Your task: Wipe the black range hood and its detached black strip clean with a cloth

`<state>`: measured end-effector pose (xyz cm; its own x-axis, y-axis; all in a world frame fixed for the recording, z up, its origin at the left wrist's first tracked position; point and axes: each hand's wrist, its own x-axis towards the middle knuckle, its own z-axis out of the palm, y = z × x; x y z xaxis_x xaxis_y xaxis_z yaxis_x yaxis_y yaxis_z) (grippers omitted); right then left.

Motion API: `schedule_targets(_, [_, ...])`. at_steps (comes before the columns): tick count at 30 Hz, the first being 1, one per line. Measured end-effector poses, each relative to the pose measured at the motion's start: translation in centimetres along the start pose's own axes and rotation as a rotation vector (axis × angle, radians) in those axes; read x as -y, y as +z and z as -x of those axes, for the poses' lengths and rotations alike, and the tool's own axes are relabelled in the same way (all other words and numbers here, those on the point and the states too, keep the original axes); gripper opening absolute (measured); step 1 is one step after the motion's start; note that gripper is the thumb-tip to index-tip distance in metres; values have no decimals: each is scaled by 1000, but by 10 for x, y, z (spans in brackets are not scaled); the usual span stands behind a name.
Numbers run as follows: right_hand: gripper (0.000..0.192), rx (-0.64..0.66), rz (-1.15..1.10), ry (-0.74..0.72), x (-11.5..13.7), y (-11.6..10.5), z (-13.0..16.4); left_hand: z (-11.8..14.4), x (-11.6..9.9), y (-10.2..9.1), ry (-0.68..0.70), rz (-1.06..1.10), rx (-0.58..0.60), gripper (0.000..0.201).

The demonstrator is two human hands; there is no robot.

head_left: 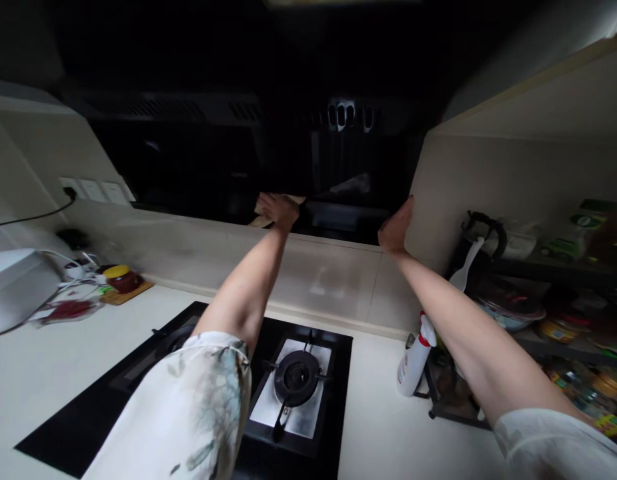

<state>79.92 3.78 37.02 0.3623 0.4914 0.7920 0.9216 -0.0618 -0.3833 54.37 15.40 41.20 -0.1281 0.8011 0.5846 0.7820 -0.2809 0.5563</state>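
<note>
A black range hood point(188, 160) hangs over the counter, its glossy panel slanting down to a lower edge. My left hand point(281, 209) presses a tan cloth point(261, 220) against that lower edge, near the middle. Part of the cloth sticks out on both sides of the hand. At the hood's lower right corner rests my right hand point(396, 228), fingers stretched upward along the side edge, with nothing seen in it. Below both arms lies a black gas stove point(333, 400) with a round burner point(297, 378); my left arm partly hides the other burner.
A white spray bottle point(412, 363) with a red collar stands right of the stove. Beside it, a dark rack point(458, 410) holds jars and bowls. On the left are a yellow-lidded jar point(121, 279), a wooden board point(131, 293), a white appliance point(18, 287) and wall sockets point(93, 191).
</note>
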Motion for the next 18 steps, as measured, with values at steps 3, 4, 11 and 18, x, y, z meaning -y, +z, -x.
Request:
schedule_targets(3, [100, -5, -37, 15, 2, -2, 1, 23, -47, 26, 45, -52, 22, 38])
schedule_targets(4, [100, -6, -43, 21, 3, -2, 1, 32, -61, 34, 118, -59, 45, 35])
schedule_targets(11, [87, -30, -94, 15, 4, -5, 3, 103, -110, 62, 706, -19, 167, 53])
schedule_targets(18, [89, -7, -96, -2, 2, -2, 3, 75, -22, 50, 1073, 1, 337, 74])
